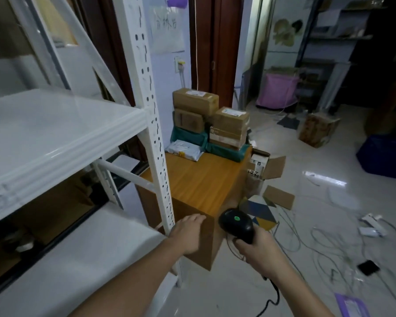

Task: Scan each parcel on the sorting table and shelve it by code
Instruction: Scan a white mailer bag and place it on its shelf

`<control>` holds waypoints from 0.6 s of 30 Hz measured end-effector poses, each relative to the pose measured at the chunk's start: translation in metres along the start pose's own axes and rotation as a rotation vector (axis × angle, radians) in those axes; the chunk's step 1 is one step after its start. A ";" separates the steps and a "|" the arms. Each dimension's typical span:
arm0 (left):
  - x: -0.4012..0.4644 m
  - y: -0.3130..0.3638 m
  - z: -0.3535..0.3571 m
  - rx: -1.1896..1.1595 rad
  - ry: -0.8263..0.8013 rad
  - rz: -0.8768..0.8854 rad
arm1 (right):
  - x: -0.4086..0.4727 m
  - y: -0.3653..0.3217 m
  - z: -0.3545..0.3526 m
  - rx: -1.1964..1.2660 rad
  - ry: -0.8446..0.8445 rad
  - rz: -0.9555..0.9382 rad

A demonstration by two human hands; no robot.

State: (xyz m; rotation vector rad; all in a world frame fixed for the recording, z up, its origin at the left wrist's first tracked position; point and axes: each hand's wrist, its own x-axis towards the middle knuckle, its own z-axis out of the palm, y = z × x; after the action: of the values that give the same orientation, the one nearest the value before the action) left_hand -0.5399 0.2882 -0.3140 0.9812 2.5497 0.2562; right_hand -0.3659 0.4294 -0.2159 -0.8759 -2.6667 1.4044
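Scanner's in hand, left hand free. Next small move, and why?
Probably reach the left hand forward for the white mailer: it's the nearest parcel on the wooden table, the right hand already grips the scanner, and no parcel is held.

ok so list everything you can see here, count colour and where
sorting table: one, orange-brown wood, centre, beside the shelving
cardboard parcels: about four, brown, stacked at the table's far end
green packages: two, under the brown stack
white mailer: one, on the table in front of the stack
shelving unit: one, white metal, left
open carton: one, brown, floor right of the table
patterned box: one, multicoloured, floor by the table's near corner
cables: several, pale, across the floor at right
scanner: one, black, green light on top
left hand: resting on the table's near corner
right hand: grip round the scanner handle
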 end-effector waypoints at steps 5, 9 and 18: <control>0.093 0.001 -0.030 -0.017 -0.026 0.008 | 0.085 0.000 -0.034 0.016 0.031 0.037; 0.166 -0.002 -0.038 -0.085 -0.057 -0.025 | 0.150 0.003 -0.055 0.027 0.030 0.027; 0.322 -0.014 -0.059 -0.129 -0.031 -0.189 | 0.326 0.008 -0.097 -0.054 -0.100 -0.013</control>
State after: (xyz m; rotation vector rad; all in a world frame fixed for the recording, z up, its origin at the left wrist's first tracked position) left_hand -0.7906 0.4936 -0.3599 0.6862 2.5403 0.3433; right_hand -0.6130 0.6618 -0.2449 -0.8119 -2.7903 1.4174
